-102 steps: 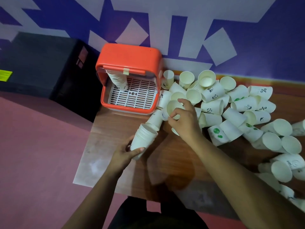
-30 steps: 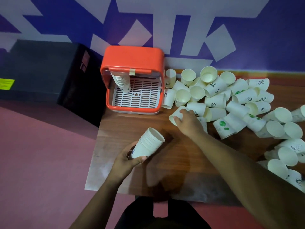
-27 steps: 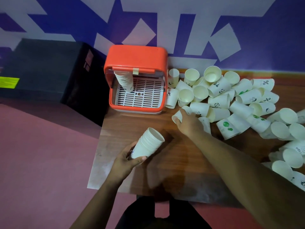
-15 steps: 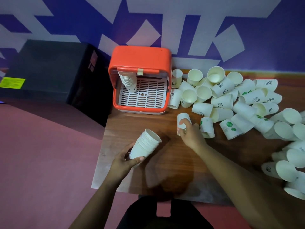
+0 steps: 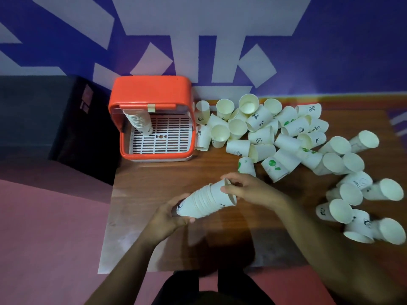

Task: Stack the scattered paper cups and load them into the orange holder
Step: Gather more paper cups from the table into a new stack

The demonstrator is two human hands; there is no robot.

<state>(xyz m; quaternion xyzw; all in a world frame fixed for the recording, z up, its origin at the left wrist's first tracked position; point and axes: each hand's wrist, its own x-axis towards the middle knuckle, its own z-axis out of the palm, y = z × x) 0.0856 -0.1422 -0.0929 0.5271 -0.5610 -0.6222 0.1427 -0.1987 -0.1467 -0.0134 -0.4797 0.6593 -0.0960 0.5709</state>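
A person's left hand [image 5: 167,219] grips the narrow end of a tilted stack [image 5: 204,201] of white cups above the table's [image 5: 154,183] front. The right hand [image 5: 248,190] pinches the rim of the outermost cup. An orange holder [image 5: 152,95] sits at the table's back left corner, with a second stack [image 5: 138,122] leaning inside. Loose cups [image 5: 286,139] lie scattered from the back edge across the right side.

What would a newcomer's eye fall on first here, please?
Probably the orange holder against the purple wall, one cup stack leaning inside. Next, the sprawl of loose paper cups across the wooden table's right side. Both hands, left and right, grip a nested stack up front.
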